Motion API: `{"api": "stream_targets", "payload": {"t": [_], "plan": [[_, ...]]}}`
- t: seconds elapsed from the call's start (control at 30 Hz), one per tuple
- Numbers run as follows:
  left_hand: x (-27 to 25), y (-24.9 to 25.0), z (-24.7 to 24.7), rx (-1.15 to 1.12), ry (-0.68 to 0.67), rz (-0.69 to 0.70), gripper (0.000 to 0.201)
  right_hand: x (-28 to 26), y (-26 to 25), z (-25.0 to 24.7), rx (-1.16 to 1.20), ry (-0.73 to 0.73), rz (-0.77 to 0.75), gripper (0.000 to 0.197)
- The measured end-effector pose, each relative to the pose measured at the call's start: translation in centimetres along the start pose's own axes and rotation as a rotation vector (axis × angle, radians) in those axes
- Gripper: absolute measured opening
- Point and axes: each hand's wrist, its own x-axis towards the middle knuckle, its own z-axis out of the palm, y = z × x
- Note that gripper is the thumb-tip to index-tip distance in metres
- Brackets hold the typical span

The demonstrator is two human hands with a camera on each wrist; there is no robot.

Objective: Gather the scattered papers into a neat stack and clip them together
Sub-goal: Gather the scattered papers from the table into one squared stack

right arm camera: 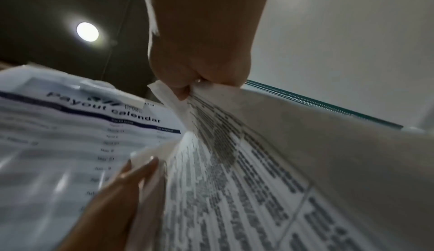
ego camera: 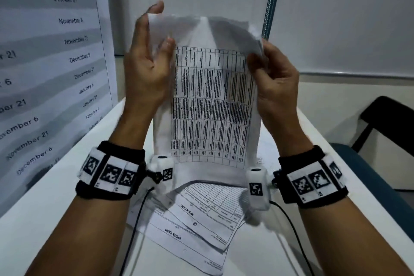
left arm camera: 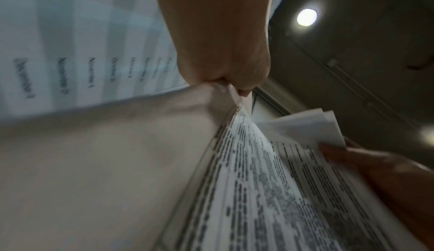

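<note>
Hands raised upright above the counter (ego camera: 302, 242): left hand (ego camera: 146, 69) and right hand (ego camera: 276, 84) each pinch a top corner of the printed sheets (ego camera: 210, 105). More stock card papers (ego camera: 197, 215) lie flat on the counter below.

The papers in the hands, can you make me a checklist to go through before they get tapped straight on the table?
1. Left hand holds the upright printed table sheets: ok, it pinches their top corner.
2. Right hand holds them too: ok, fingers curled on the right edge.
3. Sheet edges line up: not ok, corners fan apart at the top.
4. All papers gathered: not ok, white stock card forms lie on the white table.
5. Clip ready: cannot tell, none in view.
6. Black wrist cables clear of the forms: not ok, one crosses them.
</note>
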Motion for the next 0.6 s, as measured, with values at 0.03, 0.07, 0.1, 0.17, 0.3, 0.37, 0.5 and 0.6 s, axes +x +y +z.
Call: {"api": "stream_targets", "payload": {"t": [0.03,0.07,0.1,0.17,0.3,0.37,0.5,0.6], "plan": [[-0.2,0.2,0.1,0.040,-0.013,0.055,0.039,-0.5,0.0,0.1,-0.044,-0.021,-0.029,0.041],[-0.4,0.1,0.0,0.064,-0.009,0.088,0.036,-0.9,0.3,0.1,-0.084,-0.033,-0.042,0.044],[-0.5,0.2,0.0,0.071,0.009,0.107,0.034,-1.2,0.4,0.1,-0.103,-0.036,-0.027,0.047],[-0.6,-0.8,-0.3,-0.034,0.022,0.055,0.037,-1.3,1.1,-0.5,-0.068,-0.032,0.079,0.057],[-0.8,-3.6,-1.5,-0.451,-0.199,-0.503,0.055,-1.4,2.2,-1.9,-0.020,-0.186,0.556,0.090],[-1.4,-4.2,-1.6,-0.352,-0.293,-0.603,0.034,-1.8,2.1,-1.9,-0.152,-0.247,0.572,0.076],[-1.6,-3.9,-1.5,-0.407,-0.243,-0.551,0.007,-1.6,1.8,-2.5,-0.137,-0.168,0.414,0.038],[-2.2,-4.3,-1.4,-0.159,-0.438,-0.588,0.029,-2.3,2.5,-3.4,-0.270,-0.372,0.473,0.046]]}}
